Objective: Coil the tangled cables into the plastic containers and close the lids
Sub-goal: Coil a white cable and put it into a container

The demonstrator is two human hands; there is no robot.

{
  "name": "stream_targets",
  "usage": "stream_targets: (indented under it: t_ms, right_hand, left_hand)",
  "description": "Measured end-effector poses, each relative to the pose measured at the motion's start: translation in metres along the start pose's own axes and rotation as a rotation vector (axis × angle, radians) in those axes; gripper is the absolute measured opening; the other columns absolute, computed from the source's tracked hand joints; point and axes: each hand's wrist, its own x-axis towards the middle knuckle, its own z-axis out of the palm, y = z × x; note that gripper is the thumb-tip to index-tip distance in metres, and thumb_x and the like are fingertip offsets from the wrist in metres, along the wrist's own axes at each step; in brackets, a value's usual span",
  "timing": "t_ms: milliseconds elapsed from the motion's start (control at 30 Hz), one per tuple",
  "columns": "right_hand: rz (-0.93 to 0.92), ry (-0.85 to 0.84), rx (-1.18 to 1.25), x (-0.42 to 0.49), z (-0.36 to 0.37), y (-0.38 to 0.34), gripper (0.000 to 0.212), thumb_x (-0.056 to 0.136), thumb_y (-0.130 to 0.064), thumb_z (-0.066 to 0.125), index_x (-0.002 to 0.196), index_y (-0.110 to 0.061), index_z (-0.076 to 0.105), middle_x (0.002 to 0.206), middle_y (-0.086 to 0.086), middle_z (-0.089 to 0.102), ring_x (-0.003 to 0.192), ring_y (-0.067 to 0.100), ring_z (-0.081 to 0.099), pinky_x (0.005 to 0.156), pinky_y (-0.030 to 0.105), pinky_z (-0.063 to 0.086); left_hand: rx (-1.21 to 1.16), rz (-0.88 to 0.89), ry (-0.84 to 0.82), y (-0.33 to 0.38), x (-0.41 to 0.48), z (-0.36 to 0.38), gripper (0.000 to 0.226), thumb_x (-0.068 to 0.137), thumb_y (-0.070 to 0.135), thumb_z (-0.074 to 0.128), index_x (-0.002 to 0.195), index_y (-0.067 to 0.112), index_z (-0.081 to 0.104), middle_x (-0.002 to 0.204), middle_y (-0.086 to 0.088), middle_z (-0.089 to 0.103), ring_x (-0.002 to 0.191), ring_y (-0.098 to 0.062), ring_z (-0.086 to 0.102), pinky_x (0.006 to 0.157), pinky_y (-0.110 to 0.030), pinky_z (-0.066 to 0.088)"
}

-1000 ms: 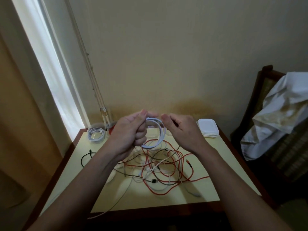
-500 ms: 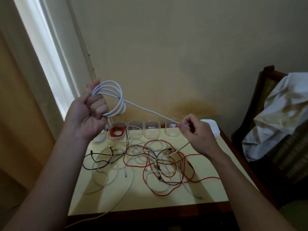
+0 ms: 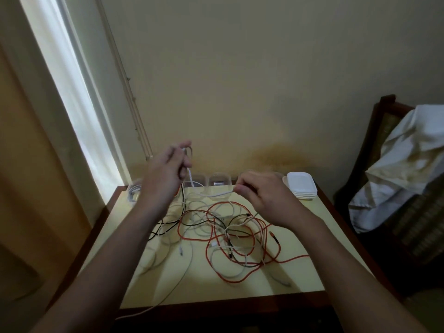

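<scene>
One white cable (image 3: 211, 194) | left hand (image 3: 165, 174), 11 o'clock, fingers curl round its loops | right hand (image 3: 263, 197), 1 o'clock, pinches it | likely light, limp, springy; grip near loops

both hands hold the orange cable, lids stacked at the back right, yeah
No: in the head view the left hand and right hand hold a white cable; the orange cable lies tangled on the table. The lids are stacked at back right.

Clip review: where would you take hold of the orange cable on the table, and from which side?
Likely the orange cable by its free plug end at the right edge of the tangle, pinched from above, nearest the right hand; it lies outside the crossings, so should pull free.
</scene>
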Motion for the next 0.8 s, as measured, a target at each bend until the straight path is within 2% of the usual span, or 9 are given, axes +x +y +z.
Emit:
stream_targets:
  t_ms: [67,167,233,300,400,500,633,733,800]
  right_hand:
    - [-0.021,0.042,0.044,0.003,-0.002,-0.008,0.02,0.104,-0.029,0.055,0.085,-0.025,0.059,0.076,-0.018,0.054,0.076,-0.002,0.051,0.067,0.011,0.031]
    - [-0.032,0.141,0.09,0.009,-0.004,-0.015,0.023,0.104,-0.03,0.055,0.086,-0.018,0.064,0.073,-0.013,0.057,0.074,0.003,0.053,0.06,0.012,0.033]
    - [-0.028,0.195,0.119,0.013,-0.002,-0.017,0.027,0.104,-0.03,0.055,0.084,-0.014,0.063,0.073,-0.007,0.059,0.072,0.008,0.052,0.059,0.016,0.034]
    - [-0.015,0.238,0.16,0.015,0.0,-0.019,0.028,0.104,-0.03,0.055,0.084,-0.013,0.063,0.072,-0.005,0.06,0.069,0.009,0.052,0.058,0.018,0.034]
    - [0.015,0.309,0.224,0.017,0.006,-0.022,0.028,0.104,-0.032,0.057,0.083,-0.014,0.063,0.073,-0.005,0.062,0.067,0.009,0.056,0.059,0.026,0.041]
    - [0.047,0.356,0.263,0.019,0.015,-0.021,0.027,0.103,-0.036,0.057,0.087,-0.015,0.063,0.074,-0.004,0.063,0.068,0.012,0.057,0.059,0.033,0.044]
    - [0.11,0.305,0.404,0.018,0.025,-0.022,0.025,0.103,-0.043,0.053,0.099,-0.019,0.058,0.077,-0.006,0.054,0.063,0.002,0.046,0.056,0.018,0.035]
    - [0.126,0.221,0.421,0.015,0.03,-0.021,0.026,0.105,-0.046,0.045,0.101,-0.026,0.061,0.076,-0.007,0.052,0.063,0.001,0.045,0.057,0.016,0.034]
    - [0.149,0.135,0.534,0.012,0.031,-0.022,0.029,0.106,-0.05,0.038,0.106,-0.04,0.065,0.075,-0.008,0.054,0.065,0.001,0.048,0.06,0.019,0.038]
  left_hand:
    - [0.167,0.024,-0.122,-0.007,-0.007,0.005,0.027,0.107,0.017,0.043,0.113,0.03,0.066,0.07,0.009,0.059,0.06,-0.009,0.049,0.059,-0.028,0.039]
    - [0.275,0.01,-0.291,-0.01,-0.018,0.013,0.029,0.107,0.013,0.042,0.121,0.02,0.066,0.072,0.005,0.064,0.067,-0.014,0.061,0.066,-0.036,0.051]
    - [0.15,-0.088,-0.347,-0.009,-0.024,0.019,0.03,0.107,0.011,0.041,0.121,0.012,0.067,0.074,-0.001,0.065,0.068,-0.015,0.065,0.063,-0.029,0.052]
    - [-0.053,-0.227,-0.38,-0.007,-0.029,0.024,0.029,0.107,0.01,0.04,0.116,0.007,0.068,0.076,-0.007,0.064,0.065,-0.018,0.064,0.063,-0.03,0.052]
    - [-0.351,-0.417,-0.429,-0.004,-0.032,0.03,0.028,0.104,0.011,0.041,0.112,-0.001,0.065,0.067,-0.006,0.049,0.049,-0.015,0.043,0.051,-0.026,0.036]
    - [-0.575,-0.515,-0.454,0.001,-0.03,0.032,0.033,0.104,0.034,0.042,0.099,0.007,0.061,0.058,0.002,0.031,0.042,-0.007,0.022,0.05,-0.025,0.013]
    - [-0.432,-0.39,-0.37,-0.002,-0.029,0.035,0.023,0.102,0.028,0.051,0.082,0.017,0.049,0.055,0.007,0.021,0.043,-0.005,0.016,0.044,-0.021,0.011]
    - [-0.444,-0.39,-0.371,-0.004,-0.03,0.033,0.019,0.103,0.025,0.049,0.091,0.012,0.056,0.054,0.007,0.021,0.042,-0.004,0.016,0.042,-0.02,0.012]
    - [-0.477,-0.42,-0.374,-0.003,-0.029,0.031,0.025,0.105,0.023,0.046,0.111,0.005,0.062,0.054,0.008,0.021,0.041,-0.003,0.017,0.04,-0.019,0.012]
